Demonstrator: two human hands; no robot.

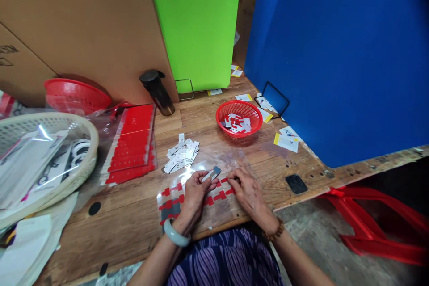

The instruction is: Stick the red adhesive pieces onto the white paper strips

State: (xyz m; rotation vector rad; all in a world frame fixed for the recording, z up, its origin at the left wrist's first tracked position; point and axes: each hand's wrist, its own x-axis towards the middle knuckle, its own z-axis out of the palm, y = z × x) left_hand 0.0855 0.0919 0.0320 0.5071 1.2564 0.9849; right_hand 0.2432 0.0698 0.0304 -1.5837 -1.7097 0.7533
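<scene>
Holding white tags (247, 124), red basket (238, 106)

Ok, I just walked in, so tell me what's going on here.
A person's left hand holds a small white-and-grey piece. The right hand has its fingertips at the red cutouts on a clear sheet; whether they grip one is unclear. Just beyond lies a loose pile of white pieces, and a red basket holds white and red ones.

Bright, even indoor light, white glare on plastic, soft shadows, wide-angle stretching, dark blurred upper-right corner
</scene>
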